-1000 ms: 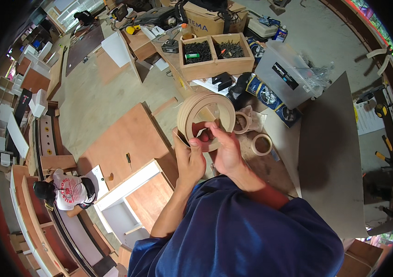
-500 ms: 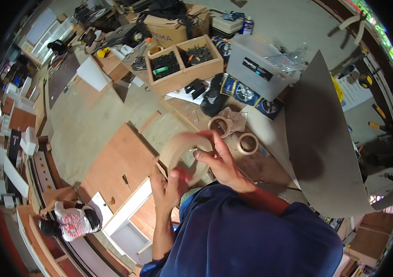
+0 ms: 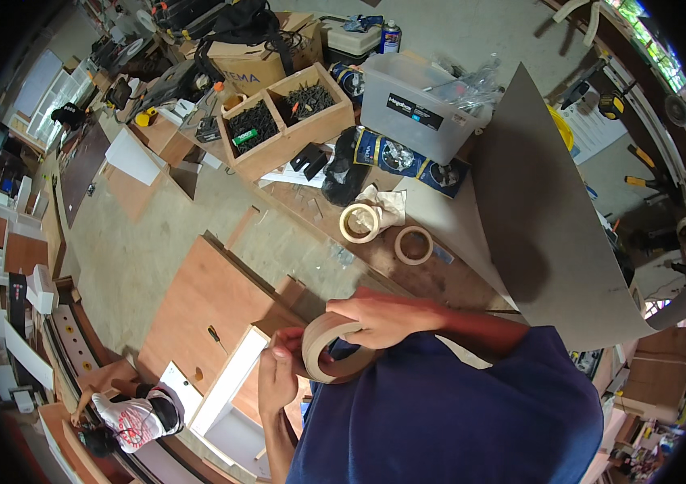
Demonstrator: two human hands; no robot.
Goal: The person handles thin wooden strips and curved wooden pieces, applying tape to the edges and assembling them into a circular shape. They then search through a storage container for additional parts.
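Between my two hands is a wide roll of wood-coloured edging tape (image 3: pixel 318 348), held tilted close to my body. My left hand (image 3: pixel 280 373) grips its left side, thumb and fingers pressed at the edge. From the upper right my right hand (image 3: pixel 387 317) is closed over the rim, its fingers reaching into the hollow middle. Part of those fingers is hidden by the roll. On the workbench (image 3: pixel 391 270) ahead lie two smaller tape rolls, one pale (image 3: pixel 344 225) beside crumpled paper (image 3: pixel 389 207), the other brown-cored (image 3: pixel 398 247).
A divided wooden box (image 3: pixel 282 143) of dark screws and a clear plastic bin (image 3: pixel 415 101) stand on the bench. A large curved grey sheet (image 3: pixel 552 218) rises at the right. Wooden panels (image 3: pixel 214 298) and a screwdriver (image 3: pixel 216 335) lie left; another person (image 3: pixel 133 415) bends at lower left.
The roll, blurred by motion before, now shows sharply and sits lower, nearer my body. My right hand has turned over its rim, and the whole view has shifted slightly.
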